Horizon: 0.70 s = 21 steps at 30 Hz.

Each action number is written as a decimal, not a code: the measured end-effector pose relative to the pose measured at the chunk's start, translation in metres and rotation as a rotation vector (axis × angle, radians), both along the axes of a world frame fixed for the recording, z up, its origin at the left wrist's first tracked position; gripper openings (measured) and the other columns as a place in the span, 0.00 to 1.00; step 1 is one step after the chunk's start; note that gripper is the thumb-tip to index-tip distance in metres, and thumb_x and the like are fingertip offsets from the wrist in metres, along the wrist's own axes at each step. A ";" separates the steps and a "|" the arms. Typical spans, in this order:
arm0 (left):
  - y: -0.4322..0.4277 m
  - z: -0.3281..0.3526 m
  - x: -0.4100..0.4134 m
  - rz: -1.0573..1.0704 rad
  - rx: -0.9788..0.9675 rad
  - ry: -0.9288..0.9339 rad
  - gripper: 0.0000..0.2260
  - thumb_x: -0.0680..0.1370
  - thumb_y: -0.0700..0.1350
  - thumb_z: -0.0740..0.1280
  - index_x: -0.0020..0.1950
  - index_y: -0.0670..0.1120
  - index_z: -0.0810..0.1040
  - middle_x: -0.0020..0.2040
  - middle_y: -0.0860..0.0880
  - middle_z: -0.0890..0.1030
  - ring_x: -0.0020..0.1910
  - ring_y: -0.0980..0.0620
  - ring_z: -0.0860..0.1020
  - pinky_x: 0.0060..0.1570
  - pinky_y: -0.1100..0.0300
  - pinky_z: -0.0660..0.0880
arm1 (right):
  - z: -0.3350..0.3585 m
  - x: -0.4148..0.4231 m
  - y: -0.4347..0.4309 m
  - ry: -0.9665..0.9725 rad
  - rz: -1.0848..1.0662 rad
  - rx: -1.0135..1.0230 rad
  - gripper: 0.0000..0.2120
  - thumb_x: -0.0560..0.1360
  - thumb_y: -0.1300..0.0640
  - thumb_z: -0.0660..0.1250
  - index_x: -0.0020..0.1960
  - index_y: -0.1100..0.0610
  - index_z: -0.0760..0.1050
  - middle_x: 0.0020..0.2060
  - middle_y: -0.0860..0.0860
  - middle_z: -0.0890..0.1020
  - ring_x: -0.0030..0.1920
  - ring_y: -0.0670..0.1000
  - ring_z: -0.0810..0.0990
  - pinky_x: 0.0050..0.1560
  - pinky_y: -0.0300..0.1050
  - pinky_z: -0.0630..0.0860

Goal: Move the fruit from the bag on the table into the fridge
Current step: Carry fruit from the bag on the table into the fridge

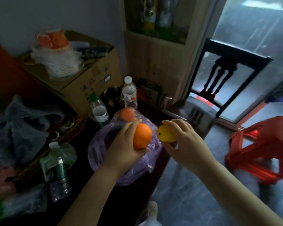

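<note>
Fruit's in both our hands: left hand (pixel 124 149) has its fingers (pixel 132 125) wrapped round an orange (pixel 142 136), right hand (pixel 186 144) clamps a yellow fruit (pixel 166 134), above the purple bag (pixel 101 154) holding another orange (pixel 127 114) on the dark table (pixel 131 196). Red stool (pixel 260 149) nearby.

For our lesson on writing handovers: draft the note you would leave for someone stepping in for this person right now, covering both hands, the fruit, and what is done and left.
Left hand: grips an orange above the purple bag.
Right hand: holds a yellow fruit, just right of the bag.
Bag: lies on the dark table; one more orange-coloured fruit shows at its far end.
Done: two fruits are out of the bag.
Left: carry both to the fridge, which is not in view, then return for the rest.
</note>
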<state>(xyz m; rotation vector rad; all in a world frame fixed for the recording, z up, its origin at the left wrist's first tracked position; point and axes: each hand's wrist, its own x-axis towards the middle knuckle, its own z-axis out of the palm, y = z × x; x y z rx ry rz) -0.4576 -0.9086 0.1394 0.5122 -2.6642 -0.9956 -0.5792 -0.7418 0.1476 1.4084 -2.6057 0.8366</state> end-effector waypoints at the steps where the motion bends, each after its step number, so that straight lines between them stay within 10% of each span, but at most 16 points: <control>1: 0.014 0.010 -0.002 -0.027 0.046 0.045 0.38 0.66 0.50 0.77 0.72 0.55 0.62 0.65 0.57 0.67 0.60 0.66 0.64 0.56 0.80 0.56 | 0.011 0.005 0.019 0.003 -0.034 -0.032 0.26 0.69 0.52 0.71 0.65 0.54 0.71 0.59 0.51 0.75 0.59 0.52 0.74 0.56 0.42 0.73; 5: 0.078 0.043 -0.009 -0.145 0.076 0.148 0.39 0.65 0.52 0.77 0.71 0.59 0.61 0.66 0.58 0.66 0.61 0.61 0.67 0.57 0.65 0.68 | 0.051 0.027 0.101 0.010 -0.187 -0.147 0.25 0.69 0.53 0.72 0.65 0.53 0.71 0.59 0.51 0.73 0.56 0.50 0.74 0.52 0.41 0.73; 12: 0.207 0.088 -0.012 -0.423 0.063 0.260 0.39 0.66 0.50 0.78 0.71 0.55 0.62 0.63 0.60 0.63 0.53 0.68 0.65 0.48 0.82 0.62 | 0.097 0.088 0.242 0.071 -0.507 -0.259 0.27 0.71 0.56 0.72 0.68 0.52 0.67 0.60 0.47 0.72 0.56 0.43 0.71 0.52 0.28 0.65; 21: 0.353 0.124 0.010 -0.755 0.175 0.363 0.40 0.64 0.50 0.78 0.71 0.58 0.61 0.57 0.67 0.65 0.55 0.65 0.66 0.50 0.79 0.63 | 0.128 0.187 0.375 0.180 -0.887 -0.312 0.30 0.70 0.51 0.73 0.68 0.51 0.63 0.62 0.47 0.71 0.60 0.46 0.72 0.56 0.48 0.75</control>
